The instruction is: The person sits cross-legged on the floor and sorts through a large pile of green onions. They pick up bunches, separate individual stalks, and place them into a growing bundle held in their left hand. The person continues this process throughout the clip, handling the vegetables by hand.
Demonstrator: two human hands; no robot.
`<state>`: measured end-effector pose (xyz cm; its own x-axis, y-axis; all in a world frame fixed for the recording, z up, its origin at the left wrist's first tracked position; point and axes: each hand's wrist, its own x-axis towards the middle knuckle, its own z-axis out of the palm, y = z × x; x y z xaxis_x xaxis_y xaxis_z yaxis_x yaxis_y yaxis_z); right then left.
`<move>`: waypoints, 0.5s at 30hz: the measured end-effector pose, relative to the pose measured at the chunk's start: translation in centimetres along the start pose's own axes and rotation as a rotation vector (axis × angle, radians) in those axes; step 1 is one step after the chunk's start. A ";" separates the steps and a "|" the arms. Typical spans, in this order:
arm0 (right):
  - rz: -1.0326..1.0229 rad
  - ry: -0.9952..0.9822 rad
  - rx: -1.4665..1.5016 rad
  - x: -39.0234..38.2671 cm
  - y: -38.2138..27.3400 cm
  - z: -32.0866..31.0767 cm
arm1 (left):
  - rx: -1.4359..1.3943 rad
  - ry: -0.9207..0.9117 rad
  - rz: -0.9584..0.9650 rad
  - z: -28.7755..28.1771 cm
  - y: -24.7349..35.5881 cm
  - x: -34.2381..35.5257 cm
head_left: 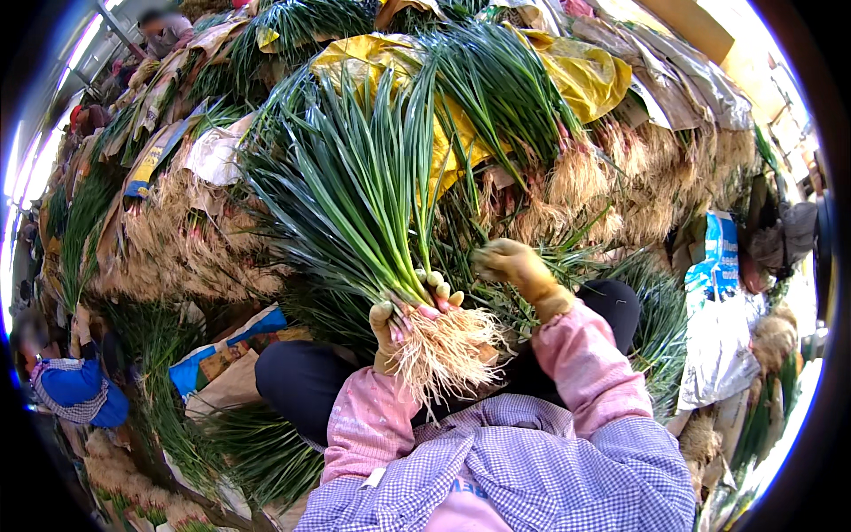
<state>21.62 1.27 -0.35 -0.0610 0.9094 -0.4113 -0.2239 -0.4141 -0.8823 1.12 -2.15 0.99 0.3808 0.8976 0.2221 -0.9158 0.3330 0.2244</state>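
My left hand, in a worn tan glove, grips a thick bunch of green onions just above its pale tangled roots. The long green leaves fan up and to the left. My right hand, also gloved, is closed and reaches forward into loose green onions lying just beyond my knees. Whether it holds any stalk is hard to tell. Pink sleeves and a checked purple apron fill the lower middle.
Heaps of bundled green onions with root ends outward rise ahead, mixed with yellow sheeting and brown paper. More onions lie at the lower left. Another person in blue sits at the far left; a white sack stands right.
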 end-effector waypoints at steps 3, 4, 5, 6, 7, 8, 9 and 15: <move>0.212 -0.466 0.513 1.8 0.4 7.0 | 0.008 -0.022 -0.028 -1.1 0.1 -0.5; 0.137 -0.485 0.410 0.8 -1.0 7.6 | -0.065 0.044 -0.035 -1.1 -0.1 -0.9; 0.122 -0.411 0.400 2.0 0.4 8.3 | -0.119 0.053 -0.026 -1.4 0.1 -1.2; 0.102 -0.328 0.389 3.1 1.5 8.7 | -0.115 0.043 -0.038 -1.6 0.1 -1.0; 0.104 -0.269 0.338 2.8 1.5 9.0 | -0.120 0.034 -0.043 -1.9 0.1 -1.0; 0.048 -0.200 0.169 3.2 2.9 8.5 | -0.125 0.023 -0.051 -2.1 0.0 -0.8; -0.025 -0.091 -0.250 2.9 3.3 8.7 | -0.087 0.052 -0.111 -2.1 0.8 -1.1; 0.275 -0.178 -1.529 1.4 3.7 1.6 | 0.023 0.182 -0.145 -0.8 1.0 -1.3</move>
<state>19.17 1.11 -3.86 -0.0671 0.7492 -0.6590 0.9700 -0.1055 -0.2188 -0.36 -2.77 0.16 0.4768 0.8790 0.0114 -0.8493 0.4573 0.2636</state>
